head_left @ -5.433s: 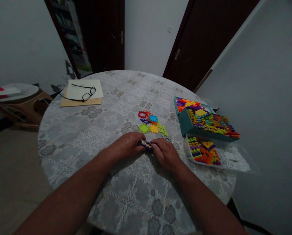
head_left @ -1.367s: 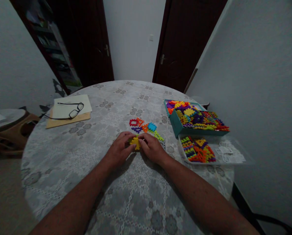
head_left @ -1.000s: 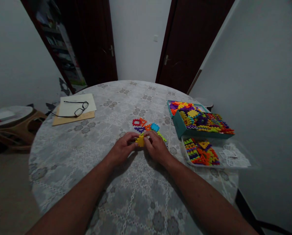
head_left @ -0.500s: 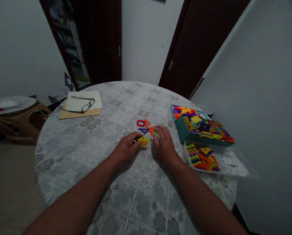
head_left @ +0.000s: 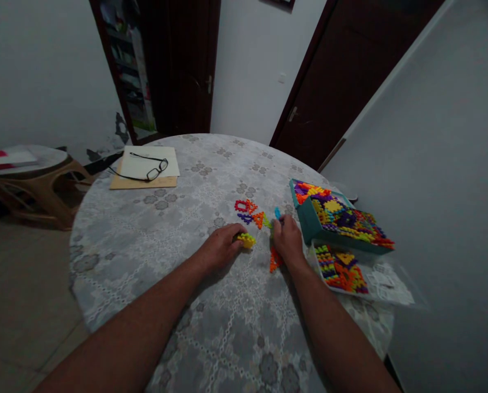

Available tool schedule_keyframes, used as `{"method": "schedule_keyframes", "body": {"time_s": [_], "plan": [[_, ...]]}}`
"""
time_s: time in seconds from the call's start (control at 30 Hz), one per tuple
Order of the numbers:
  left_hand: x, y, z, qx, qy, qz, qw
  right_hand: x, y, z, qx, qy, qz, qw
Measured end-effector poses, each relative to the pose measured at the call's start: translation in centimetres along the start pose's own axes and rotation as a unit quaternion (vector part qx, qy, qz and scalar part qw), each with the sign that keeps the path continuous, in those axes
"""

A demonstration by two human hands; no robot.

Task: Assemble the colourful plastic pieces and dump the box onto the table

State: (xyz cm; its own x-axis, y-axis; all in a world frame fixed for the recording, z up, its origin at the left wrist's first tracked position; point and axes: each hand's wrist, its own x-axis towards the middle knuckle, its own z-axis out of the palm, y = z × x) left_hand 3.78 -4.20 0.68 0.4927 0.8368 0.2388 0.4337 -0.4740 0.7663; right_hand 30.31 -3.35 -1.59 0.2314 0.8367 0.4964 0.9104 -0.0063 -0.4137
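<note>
My left hand [head_left: 223,245] is closed on a yellow interlocking building piece [head_left: 246,240] with a toothed edge, held low over the table. To its right, my right hand [head_left: 288,238] has its fingers pinched at a blue building piece [head_left: 277,213], partly hidden by the fingertips. An orange triangular piece [head_left: 274,259] lies partly under that hand. Between and beyond the hands are a red frame-shaped piece [head_left: 241,206], a small orange piece [head_left: 251,206], a purple piece [head_left: 245,218], an orange triangle [head_left: 259,220] and a green piece [head_left: 267,221].
A teal box [head_left: 309,221] heaped with colourful pieces stands at the right. In front of it is a clear plastic tray [head_left: 315,262] with more pieces. Black-framed glasses [head_left: 153,173] rest on papers [head_left: 140,183] at the far left of the round table [head_left: 178,218].
My right hand has moved right, off the green piece, to the blue piece. The orange triangle near its wrist now shows more. My left hand still holds the yellow piece; the view has shifted slightly.
</note>
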Motion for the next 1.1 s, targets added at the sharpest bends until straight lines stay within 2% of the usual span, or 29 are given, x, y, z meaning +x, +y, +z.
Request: {"method": "schedule_keyframes", "body": {"time_s": [0.1, 0.17, 0.27, 0.4, 0.53, 0.67, 0.73, 0.83, 0.93, 1.03, 1.1], "plan": [[0.0, -0.1, -0.2, 0.002, 0.004, 0.003, 1.000, 0.1, 0.1, -1.1, 0.083, 0.046, 0.036, 0.995], [0.0, -0.2, -0.2, 0.003, 0.006, 0.003, 1.000, -0.1, -0.3, -1.8, 0.106, 0.031, 0.023, 0.994], [0.1, -0.4, -0.3, 0.003, 0.002, 0.005, 1.000, -0.8, -1.7, -2.4, 0.115, -0.030, -0.060, 0.991], [0.1, -0.7, -0.1, 0.013, 0.019, 0.012, 1.000, -2.0, -3.8, -2.3, 0.119, -0.104, -0.170, 0.973], [0.1, -1.1, 0.3, 0.019, 0.035, -0.006, 0.999, -2.6, -4.5, -1.8, 0.111, -0.158, -0.217, 0.957], [0.2, -1.2, 0.5, -0.015, 0.055, -0.053, 0.997, -2.7, -4.2, -1.4, 0.135, -0.156, -0.250, 0.946], [0.2, -1.1, 0.3, -0.017, 0.055, -0.051, 0.997, -2.8, -4.1, -1.3, 0.152, -0.151, -0.261, 0.941], [0.2, -0.7, -0.2, 0.016, 0.022, -0.033, 0.999, -3.0, -4.2, -1.3, 0.177, -0.160, -0.262, 0.935], [0.2, -0.4, -0.6, 0.035, -0.003, -0.041, 0.999, -2.7, -4.3, -1.5, 0.198, -0.142, -0.215, 0.946], [0.1, -0.1, -0.7, 0.030, -0.012, -0.051, 0.998, -1.1, -4.2, -1.4, 0.195, -0.122, -0.173, 0.958], [0.0, -0.1, -0.6, 0.031, -0.016, -0.048, 0.998, 0.6, -4.2, -1.0, 0.166, -0.129, -0.191, 0.959]]}}
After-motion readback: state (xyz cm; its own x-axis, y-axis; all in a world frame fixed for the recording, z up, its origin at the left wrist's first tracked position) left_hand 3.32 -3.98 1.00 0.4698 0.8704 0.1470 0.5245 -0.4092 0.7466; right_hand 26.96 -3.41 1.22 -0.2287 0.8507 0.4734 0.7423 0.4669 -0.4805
